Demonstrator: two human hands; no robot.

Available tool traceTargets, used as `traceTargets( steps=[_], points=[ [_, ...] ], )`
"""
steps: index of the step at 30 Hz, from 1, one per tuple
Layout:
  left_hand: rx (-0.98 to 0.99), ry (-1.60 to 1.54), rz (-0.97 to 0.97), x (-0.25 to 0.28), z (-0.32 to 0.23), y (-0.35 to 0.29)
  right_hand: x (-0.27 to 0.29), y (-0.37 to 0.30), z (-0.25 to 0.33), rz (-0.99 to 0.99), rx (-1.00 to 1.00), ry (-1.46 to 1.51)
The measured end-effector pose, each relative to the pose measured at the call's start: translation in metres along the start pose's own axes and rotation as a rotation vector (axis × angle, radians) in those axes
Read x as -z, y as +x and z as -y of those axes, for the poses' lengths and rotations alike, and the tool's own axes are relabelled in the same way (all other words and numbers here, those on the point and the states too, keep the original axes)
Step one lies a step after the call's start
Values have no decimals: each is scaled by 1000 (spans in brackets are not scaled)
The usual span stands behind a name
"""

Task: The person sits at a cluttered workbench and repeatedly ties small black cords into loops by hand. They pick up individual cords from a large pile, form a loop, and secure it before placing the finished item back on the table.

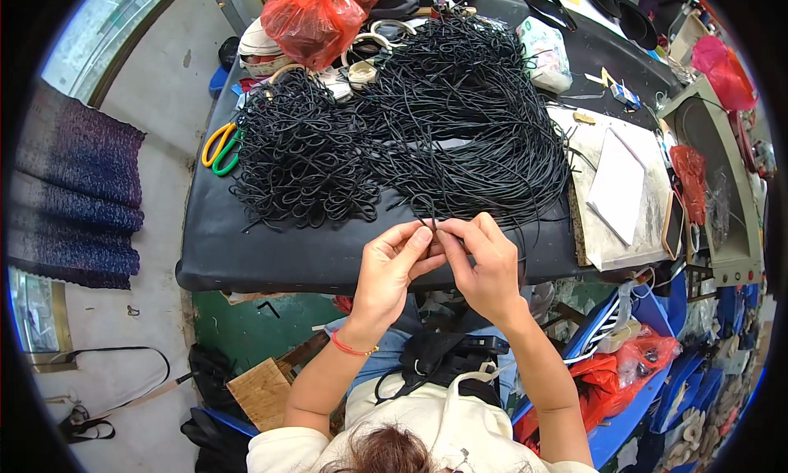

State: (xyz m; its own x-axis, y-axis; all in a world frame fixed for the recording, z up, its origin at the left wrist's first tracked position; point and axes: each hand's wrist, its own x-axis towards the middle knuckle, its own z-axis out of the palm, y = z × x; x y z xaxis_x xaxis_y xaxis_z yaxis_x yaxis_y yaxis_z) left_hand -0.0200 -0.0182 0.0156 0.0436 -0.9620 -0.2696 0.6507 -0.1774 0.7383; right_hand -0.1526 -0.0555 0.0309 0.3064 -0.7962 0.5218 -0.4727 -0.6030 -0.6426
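Observation:
Near the table's front edge, my left hand (391, 264) and my right hand (484, 268) meet fingertip to fingertip. Both pinch a thin black cord (423, 201), whose small loop stands up just beyond the fingers. The exact join between the fingertips is hidden. Just past my hands, a big heap of long black cords (501, 137) spreads over the table. To its left and touching it lies a pile of short looped black cords (300, 165). Scissors with yellow and green handles (222, 149) stick out at that pile's left side.
The black-covered table (271, 260) carries a red plastic bag (320, 22), rolls of tape (394, 31) and a white plastic packet (543, 56) at the back. At the right, a white sheet (616, 186) rests on a board. A blue crate (628, 407) with red bags stands by my right arm.

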Motion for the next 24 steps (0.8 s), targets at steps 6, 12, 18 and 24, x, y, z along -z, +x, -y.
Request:
traceTargets(
  steps=[6,12,18,24],
  points=[
    [-23,-33,24,4,2,2,6,2,-1,112,-56,169],
    [45,-270,78,17,-7,7,18,-5,-9,50,-74,87],
    [147,75,120,10,-12,1,12,-1,-6,36,153,-41],
    [75,210,198,11,-11,0,13,-5,-6,47,165,-39]
  ],
)
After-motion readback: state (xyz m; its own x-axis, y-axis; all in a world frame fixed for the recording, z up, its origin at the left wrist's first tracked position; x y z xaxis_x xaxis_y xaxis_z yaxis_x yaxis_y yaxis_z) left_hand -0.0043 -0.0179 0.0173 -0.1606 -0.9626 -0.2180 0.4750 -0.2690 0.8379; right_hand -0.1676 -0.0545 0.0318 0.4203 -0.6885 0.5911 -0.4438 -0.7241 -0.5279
